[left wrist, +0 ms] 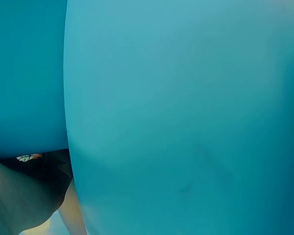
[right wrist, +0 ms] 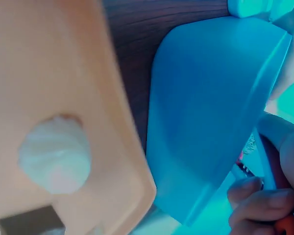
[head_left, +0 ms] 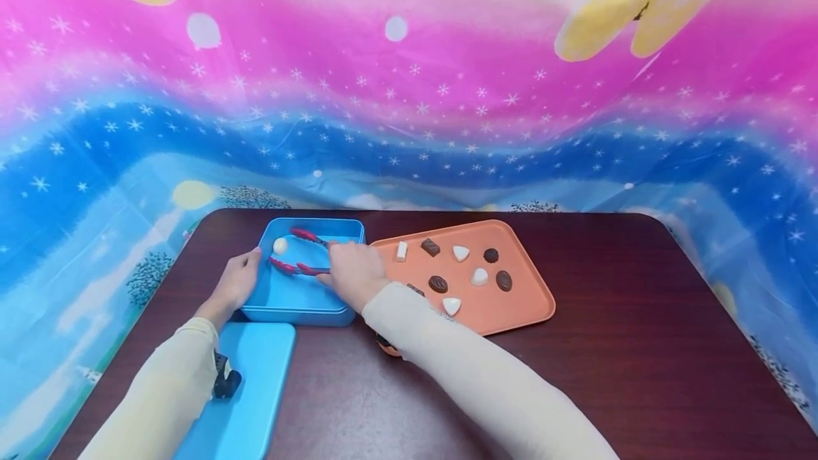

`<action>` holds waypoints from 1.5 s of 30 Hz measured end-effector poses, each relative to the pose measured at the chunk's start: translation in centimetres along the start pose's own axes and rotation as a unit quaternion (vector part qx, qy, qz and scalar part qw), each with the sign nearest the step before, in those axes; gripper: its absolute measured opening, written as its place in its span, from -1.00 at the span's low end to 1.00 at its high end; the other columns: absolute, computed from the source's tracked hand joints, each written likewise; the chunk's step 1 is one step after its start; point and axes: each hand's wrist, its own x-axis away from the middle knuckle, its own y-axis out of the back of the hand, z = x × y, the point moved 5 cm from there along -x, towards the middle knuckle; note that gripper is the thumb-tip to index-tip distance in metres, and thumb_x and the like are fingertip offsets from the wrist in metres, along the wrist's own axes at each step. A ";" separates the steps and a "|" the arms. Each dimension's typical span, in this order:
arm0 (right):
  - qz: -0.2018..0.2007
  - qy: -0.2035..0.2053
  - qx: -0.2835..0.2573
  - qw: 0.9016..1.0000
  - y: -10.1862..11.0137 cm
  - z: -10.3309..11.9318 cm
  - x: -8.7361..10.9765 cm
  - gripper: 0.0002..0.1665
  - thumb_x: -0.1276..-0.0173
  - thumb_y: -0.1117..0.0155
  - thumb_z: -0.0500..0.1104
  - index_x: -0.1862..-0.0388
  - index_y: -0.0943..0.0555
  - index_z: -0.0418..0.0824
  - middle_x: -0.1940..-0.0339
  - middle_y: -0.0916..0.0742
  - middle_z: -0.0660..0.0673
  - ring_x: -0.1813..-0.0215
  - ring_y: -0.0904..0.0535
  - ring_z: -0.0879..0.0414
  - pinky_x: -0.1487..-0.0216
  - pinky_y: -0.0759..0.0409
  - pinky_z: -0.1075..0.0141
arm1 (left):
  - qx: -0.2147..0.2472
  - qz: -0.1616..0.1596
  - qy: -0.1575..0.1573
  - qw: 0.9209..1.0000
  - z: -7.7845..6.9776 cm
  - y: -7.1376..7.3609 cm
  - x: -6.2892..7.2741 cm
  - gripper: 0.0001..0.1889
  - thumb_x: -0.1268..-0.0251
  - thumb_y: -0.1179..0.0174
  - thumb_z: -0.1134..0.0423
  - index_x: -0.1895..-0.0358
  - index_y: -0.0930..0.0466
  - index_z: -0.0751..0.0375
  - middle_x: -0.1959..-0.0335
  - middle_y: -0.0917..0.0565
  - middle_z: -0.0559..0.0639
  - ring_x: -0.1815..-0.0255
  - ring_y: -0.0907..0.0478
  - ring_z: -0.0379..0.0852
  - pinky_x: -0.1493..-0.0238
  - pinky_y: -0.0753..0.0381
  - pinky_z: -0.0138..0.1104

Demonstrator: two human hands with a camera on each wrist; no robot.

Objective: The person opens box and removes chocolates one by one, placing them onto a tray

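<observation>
My right hand [head_left: 354,272] grips a pair of red-tipped tongs [head_left: 305,270] over the open blue box [head_left: 297,316]. The tongs' arms are spread apart, and a small cream-white ball [head_left: 280,245] lies in the box by their tips. In the right wrist view, curled fingers [right wrist: 259,203] wrap the tongs' handle beyond the box wall [right wrist: 206,107]. At the box's left side, my left hand [head_left: 233,282] holds the wall, thumb at the rim. The left wrist view is mostly filled by a blue surface [left wrist: 176,107], with part of the hand [left wrist: 24,196] in the lower corner.
Right of the box, an orange tray [head_left: 530,304] bears several chocolate-like pieces, among them a white one [head_left: 461,253] and a dark oval one [head_left: 503,280]. A blue lid [head_left: 255,375] lies in front of the box, under my left forearm. A patterned cloth [head_left: 409,91] hangs behind the table.
</observation>
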 end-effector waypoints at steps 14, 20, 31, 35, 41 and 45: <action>0.011 -0.017 -0.049 0.999 -1.5 -0.7 -0.4 -0.38 -0.32 -0.32 0.34 -0.22 -0.61 0.05 0.29 -0.77 0.01 0.39 -0.61 0.16 0.53 -0.52 0.35 | 0.000 -0.005 0.003 1.000 -0.6 0.2 0.0 -0.20 -0.64 0.59 -0.21 -0.61 0.14 0.41 -0.59 -0.03 0.50 -0.58 -0.02 0.50 -0.52 -0.08 0.35; 0.005 -0.014 -0.055 0.998 -1.7 -0.7 -0.2 -0.40 -0.34 -0.32 0.31 -0.24 -0.62 0.07 0.24 -0.79 0.00 0.33 -0.64 0.16 0.44 -0.60 0.32 | 0.001 -0.002 0.006 1.000 -0.5 0.0 0.0 -0.20 -0.63 0.60 -0.21 -0.61 0.15 0.41 -0.59 -0.02 0.50 -0.59 -0.01 0.50 -0.53 -0.07 0.35; -0.017 -0.009 -0.046 0.999 -1.5 -0.3 0.5 -0.31 -0.34 -0.31 0.32 -0.39 -0.52 0.13 0.14 -0.81 0.00 0.35 -0.64 0.17 0.52 -0.53 0.36 | 0.002 0.003 0.008 1.000 -0.1 0.1 -0.1 -0.21 -0.64 0.60 -0.21 -0.61 0.19 0.39 -0.61 0.05 0.48 -0.61 0.07 0.50 -0.54 -0.03 0.34; -0.029 -0.005 -0.046 0.999 -0.6 -0.1 0.8 -0.30 -0.37 -0.29 0.32 -0.43 -0.50 0.16 0.06 -0.82 0.00 0.33 -0.66 0.16 0.57 -0.49 0.36 | 0.004 0.002 0.001 1.000 0.0 0.3 -0.1 -0.22 -0.65 0.59 -0.19 -0.61 0.19 0.40 -0.62 0.07 0.48 -0.62 0.11 0.50 -0.54 0.00 0.34; -0.014 -0.009 -0.087 0.996 0.0 -0.9 1.6 -0.30 -0.38 -0.29 0.30 -0.44 -0.50 0.15 0.03 -0.82 0.01 0.35 -0.60 0.19 0.58 -0.46 0.38 | 0.006 0.005 0.003 1.000 -0.1 0.3 0.2 -0.21 -0.65 0.58 -0.20 -0.61 0.21 0.40 -0.61 0.06 0.49 -0.60 0.09 0.52 -0.52 -0.03 0.37; -0.007 -0.004 -0.113 0.994 0.0 -1.8 2.3 -0.29 -0.40 -0.27 0.29 -0.47 -0.48 0.12 0.28 -0.79 -0.02 0.50 -0.54 0.17 0.69 -0.38 0.36 | 0.009 0.008 0.006 1.000 -0.1 0.1 0.4 -0.20 -0.64 0.59 -0.21 -0.61 0.20 0.41 -0.60 0.04 0.50 -0.60 0.07 0.52 -0.52 -0.04 0.36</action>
